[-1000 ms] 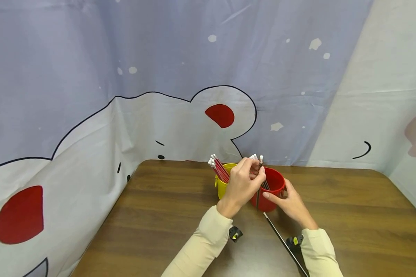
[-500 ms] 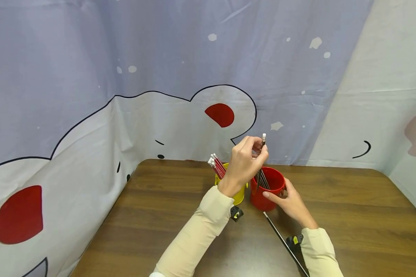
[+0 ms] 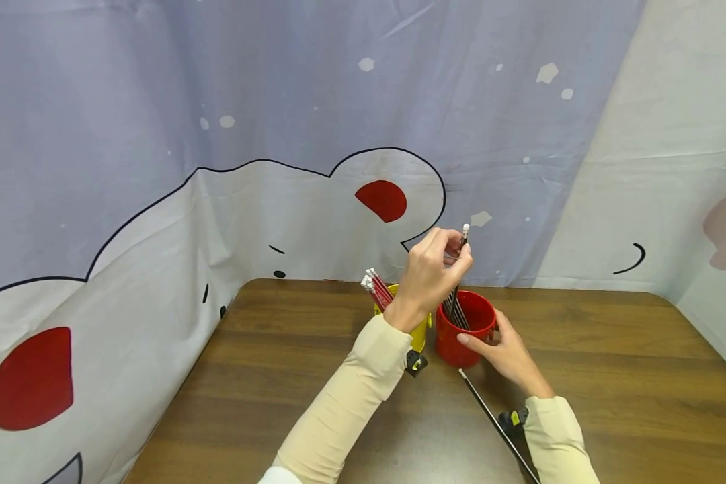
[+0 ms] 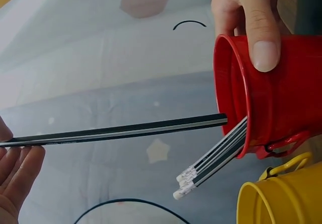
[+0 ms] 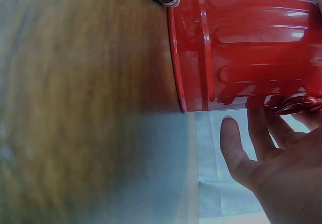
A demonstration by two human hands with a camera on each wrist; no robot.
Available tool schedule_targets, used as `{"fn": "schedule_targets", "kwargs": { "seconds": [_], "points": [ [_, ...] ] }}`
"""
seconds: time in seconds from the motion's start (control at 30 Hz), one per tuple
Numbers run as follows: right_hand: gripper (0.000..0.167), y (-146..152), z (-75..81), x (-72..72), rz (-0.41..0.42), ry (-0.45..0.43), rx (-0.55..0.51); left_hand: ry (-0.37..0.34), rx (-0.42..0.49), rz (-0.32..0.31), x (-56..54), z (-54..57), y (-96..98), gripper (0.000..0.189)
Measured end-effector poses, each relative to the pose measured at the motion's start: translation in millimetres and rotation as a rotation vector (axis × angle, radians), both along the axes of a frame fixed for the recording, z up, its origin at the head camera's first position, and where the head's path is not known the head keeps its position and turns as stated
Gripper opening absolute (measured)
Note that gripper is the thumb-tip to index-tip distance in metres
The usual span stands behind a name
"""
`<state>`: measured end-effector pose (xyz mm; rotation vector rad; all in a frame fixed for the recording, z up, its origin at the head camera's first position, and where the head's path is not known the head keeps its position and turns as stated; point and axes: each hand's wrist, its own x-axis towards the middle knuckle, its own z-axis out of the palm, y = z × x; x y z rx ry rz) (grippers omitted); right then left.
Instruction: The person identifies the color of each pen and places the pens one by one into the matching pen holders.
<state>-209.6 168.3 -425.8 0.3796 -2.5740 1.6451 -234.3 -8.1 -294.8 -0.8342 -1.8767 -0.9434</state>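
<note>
My left hand [image 3: 429, 272] pinches a black pencil with pale stripes [image 4: 126, 130] near its white eraser end, above the red bucket [image 3: 460, 346]. In the left wrist view the pencil's lower end overlaps the bucket's mouth. Several similar striped pencils [image 4: 216, 156] lean out of that bucket, erasers up. My right hand [image 3: 511, 356] holds the bucket at its right side, thumb on the wall near the rim; the right wrist view has the other fingers by the handle. Beside it, partly behind my left hand, stands a yellow bucket [image 3: 420, 336] with several red pencils [image 3: 377, 288].
One dark pencil [image 3: 496, 423] lies on the wooden table [image 3: 266, 376], running from near the red bucket toward my right forearm. A printed curtain [image 3: 278, 101] hangs behind the table's back edge.
My left hand has risen and moved slightly right, drawing the striped pencil upward from the red bucket. My right hand has stayed on the bucket.
</note>
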Motion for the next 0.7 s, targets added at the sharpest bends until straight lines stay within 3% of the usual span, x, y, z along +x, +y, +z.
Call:
{"fn": "schedule_targets", "kwargs": {
  "seconds": [0.2,0.43,0.7],
  "points": [
    [0.071,-0.3,-1.0,-0.3,-0.008,-0.001,0.015,0.003,-0.036,0.022,-1.3,-6.3,0.1,0.005],
    [0.073,9.3,-31.3,-18.8,-0.015,0.003,0.03,-0.009,-0.059,0.029,-0.4,-18.4,1.3,0.007],
    [0.073,10.6,-29.8,-18.6,-0.014,0.01,0.023,-0.07,-0.029,0.022,1.1,-43.3,3.8,0.006]
  ]
}}
